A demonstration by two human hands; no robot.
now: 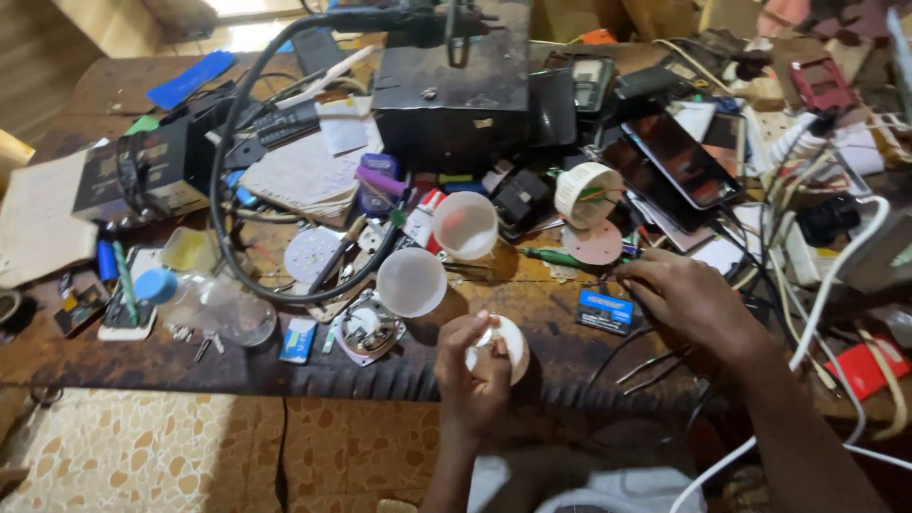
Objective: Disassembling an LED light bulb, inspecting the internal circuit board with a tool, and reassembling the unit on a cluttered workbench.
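1. At the far left of the wooden workbench [114, 356], a paper sheet [38, 223] lay beside a black box-shaped meter [142, 176], with a blue cylinder [106, 261] just below them.
2. Next came a blue-capped clear bulb cover [204, 304] lying on its side, near a small blue-and-white card [298, 339].
3. A thick black cable [223, 161] looped from the top of the bench down around a round white LED disc [311, 254] and a notebook [304, 176].
4. A frosted white dome [410, 282] sat near the middle, with an open white cup-shaped housing [465, 225] just behind it and a large black metal box [451, 100] further back.
5. The left hand [470, 366] was closed around a white bulb base [508, 344], held just above the front edge of the bench, fingers wrapped over its top.
6. A round pinkish circuit disc [594, 244] and a ribbed white bulb shell [586, 193] lay behind, right of centre.
7. The right hand [689, 299] rested on the bench with fingers curled and spread narrowly, fingertips touching the surface beside a small blue packet [605, 311]; whether it pinched anything I could not tell.
8. Farther right, dark phones [679, 157] lay stacked amid white cables [826, 294].
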